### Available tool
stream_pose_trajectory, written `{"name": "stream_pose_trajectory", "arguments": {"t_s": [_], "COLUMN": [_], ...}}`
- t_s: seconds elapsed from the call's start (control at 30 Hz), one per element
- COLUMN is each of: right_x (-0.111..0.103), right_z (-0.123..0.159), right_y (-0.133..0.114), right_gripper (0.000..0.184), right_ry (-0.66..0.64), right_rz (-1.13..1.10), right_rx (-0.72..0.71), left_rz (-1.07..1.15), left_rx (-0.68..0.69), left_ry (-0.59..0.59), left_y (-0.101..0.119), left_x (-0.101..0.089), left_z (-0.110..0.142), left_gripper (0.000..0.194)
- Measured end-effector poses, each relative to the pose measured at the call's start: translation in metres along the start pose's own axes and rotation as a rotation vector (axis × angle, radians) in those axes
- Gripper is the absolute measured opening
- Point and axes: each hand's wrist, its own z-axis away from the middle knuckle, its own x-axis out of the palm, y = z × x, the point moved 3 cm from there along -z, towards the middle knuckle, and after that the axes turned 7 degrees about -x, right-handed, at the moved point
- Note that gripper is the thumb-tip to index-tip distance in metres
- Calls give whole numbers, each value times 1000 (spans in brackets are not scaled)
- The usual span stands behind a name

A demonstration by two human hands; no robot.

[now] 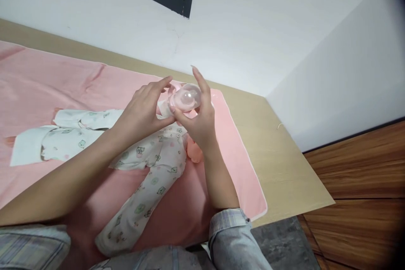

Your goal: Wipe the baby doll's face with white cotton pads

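Observation:
A baby bottle (187,98) with a clear rounded dome and pink parts is held between my hands above a baby doll. My left hand (142,103) closes on its pink side, thumb below and fingers above. My right hand (202,120) grips the clear dome between thumb and fingers, index finger raised. Beneath them the doll lies on its back in white printed pajamas (164,152), one sleeve stretched toward me. Part of the doll's head (194,150) shows behind my right wrist; its face is hidden.
A pink mat (234,147) with a pale edge covers much of the wooden tabletop (272,152). A white wall (234,29) with a dark-framed window (177,0) stands behind. Wood-grain panels (363,164) are at the right, with dark grey floor (284,244) below.

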Motion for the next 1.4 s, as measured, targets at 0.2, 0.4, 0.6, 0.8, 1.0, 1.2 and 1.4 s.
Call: {"name": "stream_pose_trajectory", "arguments": {"t_s": [0.2, 0.4, 0.6, 0.8, 1.0, 1.2, 1.4], "right_x": [18, 17, 11, -40, -99, -99, -92], "right_z": [3, 4, 2, -2, 29, 89, 119], "right_y": [-2, 3, 2, 36, 147, 216, 243], "right_gripper": [59, 70, 72, 82, 79, 72, 78], "right_ry": [41, 47, 110, 195, 383, 345, 241], "right_rz": [67, 34, 125, 139, 155, 350, 438], "right_rx": [-75, -25, -39, 8, 416, 805, 934], "left_rz": [37, 3, -54, -104, -86, -227, -252], "left_rx": [-97, -46, -78, -203, -449, -521, -556], "left_ry": [55, 66, 69, 37, 83, -27, -138], "left_y": [3, 5, -5, -44, -91, -123, -168], "left_x": [-2, -2, -3, -14, -28, -34, -21], "left_z": [4, 3, -1, -13, -17, -19, -15], "left_gripper": [73, 58, 58, 59, 66, 62, 57]}}
